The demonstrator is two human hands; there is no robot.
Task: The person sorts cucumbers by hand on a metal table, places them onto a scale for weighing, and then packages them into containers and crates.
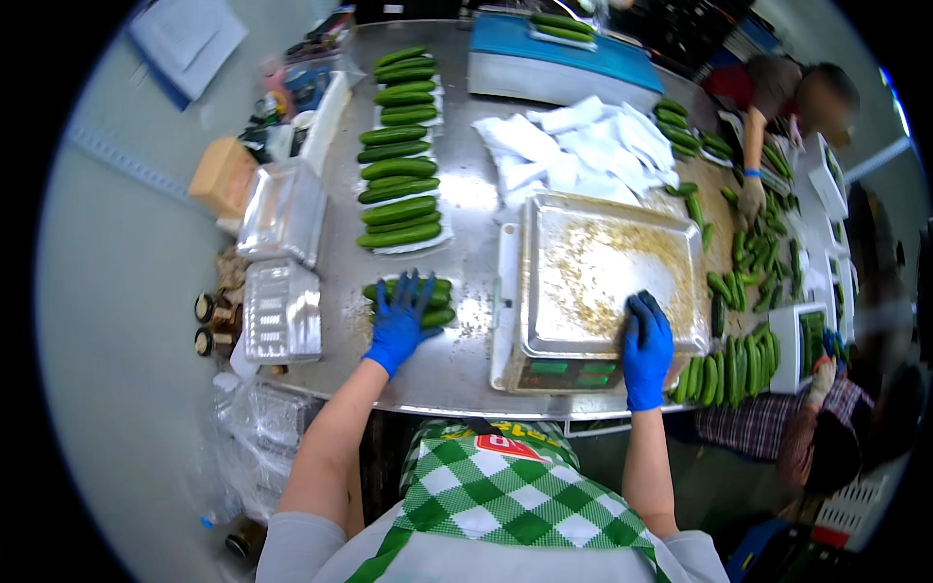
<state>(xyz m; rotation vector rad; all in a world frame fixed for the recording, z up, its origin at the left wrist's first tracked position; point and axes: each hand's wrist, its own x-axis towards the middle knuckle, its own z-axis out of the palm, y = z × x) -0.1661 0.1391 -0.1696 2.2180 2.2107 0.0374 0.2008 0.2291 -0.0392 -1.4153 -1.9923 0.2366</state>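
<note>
- Checked green-and-white apron (505, 500): worn by the person, nearest the lens, at the lower edge of the steel table (457, 364).
- Clear plastic trays (282, 311): stacked at the table's left edge, empty, well left of the hands.
- Left hand (400, 321), blue-gloved: laid flat with fingers spread on a small pack of cucumbers (437, 303); pressing rather than clenched, though whether the fingertips curl round the far side cannot be told.
- Pack of cucumbers: placed near the front edge of the table, just left of the scale. Judged firm, smooth-skinned and of moderate weight; likely slippery under a glove and prone to rolling apart. Best taken from both ends or cupped from beneath, so that the bundle is kept together.
- Row of packed cucumbers (398, 160): set on white sheets, running away from the person beyond the left hand.
- Weighing scale (559, 374): topped by a flat metal pan (603, 267), its surface speckled with pale debris and carrying no produce.
- Right hand (646, 350), blue-gloved: rested open on the pan's front right corner, grasping nothing.
- White wrappers (573, 146): heaped loosely behind the scale.
- Loose cucumbers (729, 369): lined up to the right of the scale, more scattered further back, where co-workers' hands are occupied.
</note>
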